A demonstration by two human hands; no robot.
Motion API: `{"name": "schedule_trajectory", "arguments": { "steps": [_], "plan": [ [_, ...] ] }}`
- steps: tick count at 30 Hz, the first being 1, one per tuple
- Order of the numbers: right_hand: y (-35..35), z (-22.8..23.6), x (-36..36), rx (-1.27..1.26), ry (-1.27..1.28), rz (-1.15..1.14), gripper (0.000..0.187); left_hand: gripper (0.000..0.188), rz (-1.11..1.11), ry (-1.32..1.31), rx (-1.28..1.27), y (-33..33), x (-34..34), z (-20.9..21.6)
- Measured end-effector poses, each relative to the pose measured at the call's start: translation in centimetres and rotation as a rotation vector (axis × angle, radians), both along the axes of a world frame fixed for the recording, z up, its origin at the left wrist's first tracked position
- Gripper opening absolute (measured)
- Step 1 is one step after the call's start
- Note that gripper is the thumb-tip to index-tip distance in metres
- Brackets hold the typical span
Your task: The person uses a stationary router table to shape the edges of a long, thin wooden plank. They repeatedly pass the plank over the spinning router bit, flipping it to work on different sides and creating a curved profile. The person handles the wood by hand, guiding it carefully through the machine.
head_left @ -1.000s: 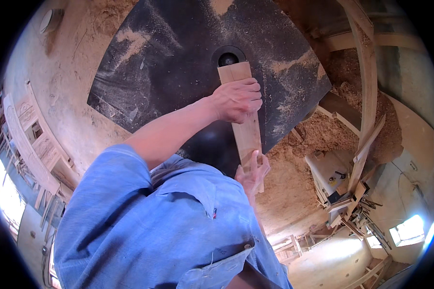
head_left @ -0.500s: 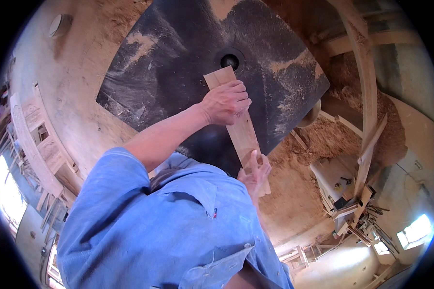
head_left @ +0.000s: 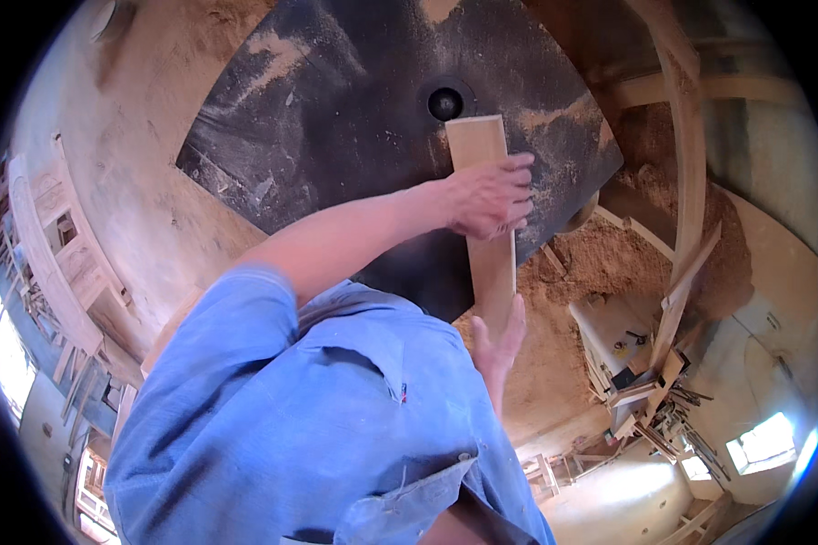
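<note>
A pale wooden board (head_left: 477,145) lies lengthwise over the dark machine table (head_left: 336,127), its far end just right of a round black fitting (head_left: 444,104) in the table's middle. Across the board's middle goes my left hand (head_left: 491,197), palm down, with fingers hooked over the right edge. Lower down, my right hand (head_left: 500,345) grips the near end, thumb on the left side and fingers along the right. This end sticks out past the table's near edge. The undersides of the board and of both hands are hidden.
Sawdust is scattered on the tabletop and heaped on the floor (head_left: 600,259) to the right. A long timber post (head_left: 688,154) rises at the right, near a pile of tools and wood scraps (head_left: 673,400). Carved wooden frames (head_left: 54,245) lean at the left.
Both hands have moved the board to the right and turned it, so its far end now points almost straight away. The left hand has shifted right; its fingers have stretched over the edge.
</note>
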State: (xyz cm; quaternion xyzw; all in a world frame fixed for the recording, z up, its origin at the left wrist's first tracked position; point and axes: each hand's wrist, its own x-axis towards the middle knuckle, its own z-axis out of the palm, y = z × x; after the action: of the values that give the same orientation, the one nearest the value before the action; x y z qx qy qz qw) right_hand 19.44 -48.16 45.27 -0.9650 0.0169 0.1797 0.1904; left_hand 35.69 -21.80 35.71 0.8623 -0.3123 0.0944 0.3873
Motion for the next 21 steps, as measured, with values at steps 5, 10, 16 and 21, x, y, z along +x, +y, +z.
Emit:
{"name": "schedule_trajectory", "arguments": {
  "steps": [5,10,16,21],
  "plan": [
    [-0.3,-3.8,0.7,-0.136,-0.089,0.139,0.102,0.020,0.074,-0.016,0.014,0.8,1.6,-1.4],
    [-1.3,-5.1,1.6,-0.079,-0.104,0.181,0.097,0.018,0.068,0.014,0.026,2.2,2.1,-1.9],
    [0.9,-5.0,0.7,-0.109,-0.124,0.198,0.095,0.012,0.124,-0.019,-0.076,2.6,2.2,-2.1],
    [0.8,-4.8,-0.6,-0.051,-0.115,0.120,0.095,0.015,-0.009,0.042,-0.066,2.0,2.9,-1.6]
  ]
}}
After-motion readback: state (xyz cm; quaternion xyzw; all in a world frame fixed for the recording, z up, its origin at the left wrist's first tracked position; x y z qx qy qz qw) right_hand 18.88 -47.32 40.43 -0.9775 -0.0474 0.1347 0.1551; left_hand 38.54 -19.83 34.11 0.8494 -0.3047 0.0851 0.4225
